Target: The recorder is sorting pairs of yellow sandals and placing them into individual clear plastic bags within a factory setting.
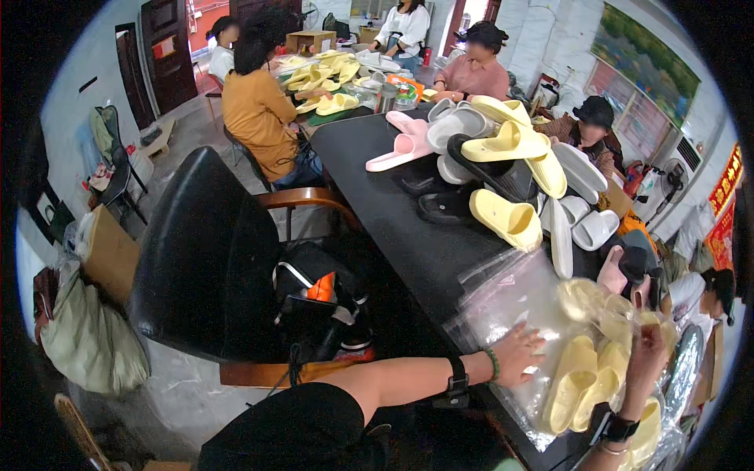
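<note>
My left hand [518,355] lies with its fingers spread on a stack of clear plastic bags [491,302] at the table's near edge. My right hand [649,353] is closed, its fingertips pinching a clear plastic bag [616,318] around pale yellow slippers [581,300]. Between my two hands, a pair of yellow slippers [572,385] rests side by side on the plastic. Another yellow slipper [647,436] shows partly behind my right wrist. Straight ahead, a loose pile holds yellow slippers [506,220], a pink slipper [402,140], and grey, white and black ones.
The black table [361,200] runs away from me. A black chair [212,259] with wooden arms stands at its left, a bag [314,298] on the seat. Several people sit around the tables, one in a mustard top [255,118]. A pale sack [90,334] leans at far left.
</note>
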### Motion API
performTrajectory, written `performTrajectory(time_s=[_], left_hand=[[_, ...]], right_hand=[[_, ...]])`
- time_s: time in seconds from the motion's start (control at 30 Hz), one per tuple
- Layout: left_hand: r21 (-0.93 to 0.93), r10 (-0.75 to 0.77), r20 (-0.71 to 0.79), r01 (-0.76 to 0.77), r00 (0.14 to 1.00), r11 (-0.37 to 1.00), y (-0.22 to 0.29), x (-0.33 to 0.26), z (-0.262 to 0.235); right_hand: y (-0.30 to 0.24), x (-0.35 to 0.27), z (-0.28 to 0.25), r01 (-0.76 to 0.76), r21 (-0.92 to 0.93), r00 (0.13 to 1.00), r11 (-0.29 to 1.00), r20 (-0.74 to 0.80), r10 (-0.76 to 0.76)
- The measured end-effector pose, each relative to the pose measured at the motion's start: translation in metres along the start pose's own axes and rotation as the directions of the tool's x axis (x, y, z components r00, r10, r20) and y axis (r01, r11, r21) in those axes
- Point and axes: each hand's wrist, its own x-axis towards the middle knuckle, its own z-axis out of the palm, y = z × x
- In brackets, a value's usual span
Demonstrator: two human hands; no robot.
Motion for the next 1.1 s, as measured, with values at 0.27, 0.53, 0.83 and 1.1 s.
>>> performTrajectory(time_s=[0.27,0.53,0.83,1.1], left_hand=[[0.056,0.217,-0.001,-0.217,0.976,0.975,-0.019,0.019,0.078],[-0.297,0.065,-0.22,-0.13,0.973,0.946,-0.015,0.009,0.025],[-0.172,0.018,-0.006,-0.019,1.0,0.985,-0.014,0.002,0.024],[-0.139,0.016,0.043,-0.01,0.999,0.99,-0.012,0.003,0.018]], right_hand=[[-0.158,-0.079,0.025,0.047,0.644,0.836,0.764,0.392,-0.383],[-0.057,-0.087,0.033,0.148,0.413,0.988,0.899,-0.017,-0.155],[0.051,-0.161,0.038,0.183,-0.288,0.959,0.94,0.261,-0.107],[0.158,-0.124,0.065,0.151,-0.585,0.959,0.797,0.283,0.025]])
